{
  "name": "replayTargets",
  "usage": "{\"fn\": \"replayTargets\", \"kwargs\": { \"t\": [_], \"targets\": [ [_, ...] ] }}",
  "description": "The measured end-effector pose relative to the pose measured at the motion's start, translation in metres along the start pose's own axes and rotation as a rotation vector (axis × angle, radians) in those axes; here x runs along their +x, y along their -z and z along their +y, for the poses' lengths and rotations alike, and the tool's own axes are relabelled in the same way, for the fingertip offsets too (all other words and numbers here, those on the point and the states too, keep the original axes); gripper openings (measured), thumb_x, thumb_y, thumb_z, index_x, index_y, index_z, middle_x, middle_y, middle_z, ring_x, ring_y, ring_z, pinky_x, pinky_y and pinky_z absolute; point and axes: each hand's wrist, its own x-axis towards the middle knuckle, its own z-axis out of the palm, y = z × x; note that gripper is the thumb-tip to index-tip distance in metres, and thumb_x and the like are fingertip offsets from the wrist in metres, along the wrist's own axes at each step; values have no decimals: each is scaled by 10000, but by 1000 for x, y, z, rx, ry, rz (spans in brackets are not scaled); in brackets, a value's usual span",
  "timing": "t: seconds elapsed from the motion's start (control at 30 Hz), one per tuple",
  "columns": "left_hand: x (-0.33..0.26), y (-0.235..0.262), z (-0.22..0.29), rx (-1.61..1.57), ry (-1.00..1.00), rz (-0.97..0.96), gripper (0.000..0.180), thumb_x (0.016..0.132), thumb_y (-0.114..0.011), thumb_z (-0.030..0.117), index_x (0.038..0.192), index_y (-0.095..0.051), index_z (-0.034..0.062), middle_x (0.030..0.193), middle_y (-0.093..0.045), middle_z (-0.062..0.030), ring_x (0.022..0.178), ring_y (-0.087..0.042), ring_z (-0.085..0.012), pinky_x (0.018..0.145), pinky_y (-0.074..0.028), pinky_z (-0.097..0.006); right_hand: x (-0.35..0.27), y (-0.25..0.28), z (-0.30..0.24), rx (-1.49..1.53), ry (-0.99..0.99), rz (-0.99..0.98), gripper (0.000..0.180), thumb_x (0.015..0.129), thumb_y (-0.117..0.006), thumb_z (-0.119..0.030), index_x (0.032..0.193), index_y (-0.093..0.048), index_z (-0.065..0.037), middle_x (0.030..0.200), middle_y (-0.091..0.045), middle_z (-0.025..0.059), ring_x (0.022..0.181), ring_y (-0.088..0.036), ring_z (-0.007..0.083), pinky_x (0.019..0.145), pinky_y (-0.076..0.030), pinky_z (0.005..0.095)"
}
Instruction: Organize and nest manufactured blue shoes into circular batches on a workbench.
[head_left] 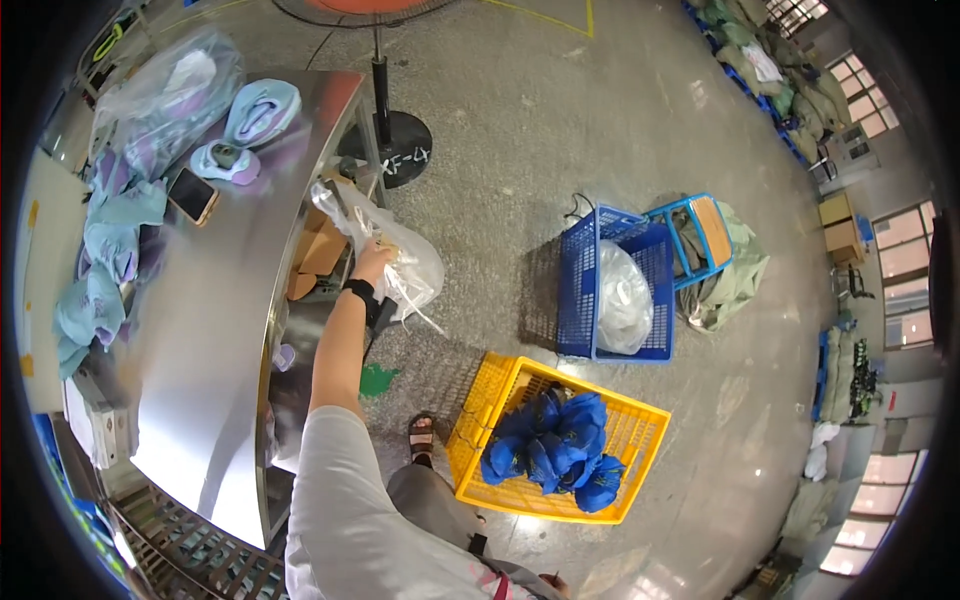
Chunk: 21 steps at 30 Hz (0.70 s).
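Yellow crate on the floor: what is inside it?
The yellow crate holds a heap of crumpled blue items. Bare yellow slatting shows to their right. Whatever lies beneath the heap is covered, and what the blue items contain cannot be seen.

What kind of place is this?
It looks like a factory or workshop, maybe a storeroom too. There's a long metal worktable, plastic crates like the yellow crate on the floor, and piled sacks along the far side.
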Motion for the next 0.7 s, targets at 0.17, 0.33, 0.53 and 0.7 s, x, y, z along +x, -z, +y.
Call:
{"fn": "replayTargets", "kwargs": {
  "t": [0.17, 0.33, 0.53, 0.7],
  "targets": [
    [0, 52, -20, 930, -129, 464, 420, 768, -555, 75, 1165, -455, -18, 1201, -440, -216, 1110, -431, -332, 943, -350, -401, 25, -24, -20, -128, 276, -185, 231, 861, -571, -194, 965, -598, 11, 789, -649, 100, 571, -577, 127, 470, -445, 253],
    [-79, -64, -87, 1221, -422, -96, 314, 738, -549, 38, 1051, -540, 51, 1255, -391, -187, 1167, -357, -364, 961, -337, -428, -3, -65, -107, -24, 61, -159, 249, 896, -475, -166, 942, -585, 53, 717, -628, 105, 545, -580, 143, 474, -471, 281],
    [-264, -109, -191, 899, 41, -865, 189, 753, -542, 122, 897, -582, 7, 970, -579, -176, 931, -537, -346, 815, -430, -412, 105, -56, -65, -720, 216, -147, 258, 835, -449, -156, 996, -651, -174, 896, -635, 139, 797, -623, 275, 688, -495, 387],
    [-393, -65, -202, 1029, 242, -1124, 260, 775, -541, 148, 995, -553, 11, 951, -579, -175, 938, -551, -342, 839, -432, -375, 210, -6, -84, -748, 207, 239, 469, 700, -653, -216, 1151, -536, -154, 1212, -470, 176, 1042, -524, 336, 872, -450, 403]
  ]
}}
